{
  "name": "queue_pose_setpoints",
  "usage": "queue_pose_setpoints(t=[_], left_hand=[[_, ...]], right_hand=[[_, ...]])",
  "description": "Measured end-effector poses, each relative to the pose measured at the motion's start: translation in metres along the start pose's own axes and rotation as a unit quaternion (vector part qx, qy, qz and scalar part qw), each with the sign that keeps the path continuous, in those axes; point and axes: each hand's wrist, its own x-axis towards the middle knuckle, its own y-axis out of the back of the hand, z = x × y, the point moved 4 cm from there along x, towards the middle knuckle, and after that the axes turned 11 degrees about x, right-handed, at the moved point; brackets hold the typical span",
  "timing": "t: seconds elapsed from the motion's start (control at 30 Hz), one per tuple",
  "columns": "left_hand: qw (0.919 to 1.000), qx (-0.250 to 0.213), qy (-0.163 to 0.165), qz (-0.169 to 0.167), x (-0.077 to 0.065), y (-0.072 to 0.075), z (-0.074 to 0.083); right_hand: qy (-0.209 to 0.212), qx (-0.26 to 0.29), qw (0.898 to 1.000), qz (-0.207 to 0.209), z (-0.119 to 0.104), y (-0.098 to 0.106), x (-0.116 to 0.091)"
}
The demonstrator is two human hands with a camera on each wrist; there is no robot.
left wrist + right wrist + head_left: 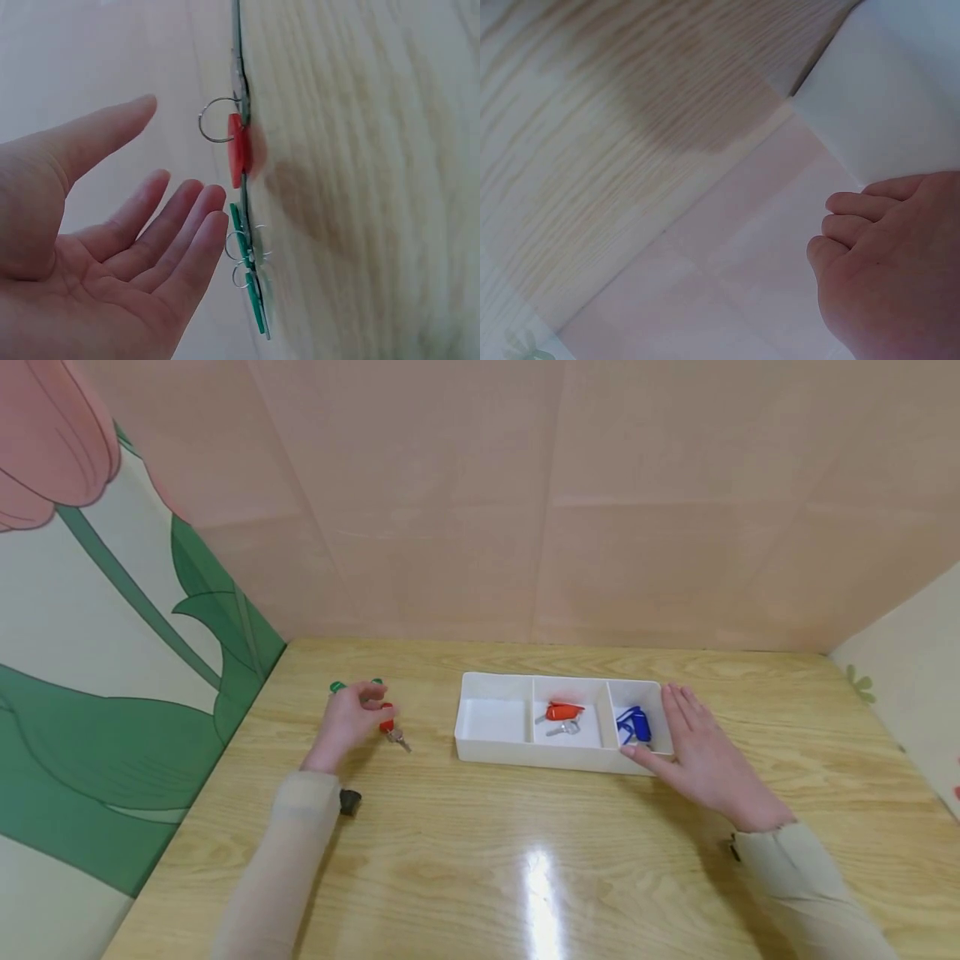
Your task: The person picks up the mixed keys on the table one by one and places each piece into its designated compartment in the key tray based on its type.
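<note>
Fingers spread and slightly bent, my left hand (347, 720) hovers over the table's left side with nothing in its grasp. Just past its thumb lies a key with a red tag (387, 718); the left wrist view shows this tag (237, 150) and its ring apart from the fingertips. Two green key tags (240, 225) lie beyond, partly hidden by the hand in the head view. My right hand (705, 764) rests against the right end of a white three-compartment box (495, 752), fingers straight along the end wall and thumb on the front rim.
Orange-red tagged keys (562, 712) lie in the box's middle compartment, and a blue tag (641, 724) with a blue cord in the right one. A pink wall (450, 527) bounds the table at the back, a flower-patterned wall (112, 718) at the left.
</note>
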Motion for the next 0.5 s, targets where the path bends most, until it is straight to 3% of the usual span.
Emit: queue_pose_setpoints(t=[0.3,0.5], left_hand=[[0.9995,0.007,0.031,0.001,0.0011,-0.0066,-0.0059],[0.9997,0.009,0.021,0.004,0.0009,-0.0083,-0.0053]], right_hand=[[0.000,0.006,1.000,0.003,-0.0010,0.0015,-0.0004],[0.000,0.004,1.000,0.002,-0.0003,0.0015,0.0002]])
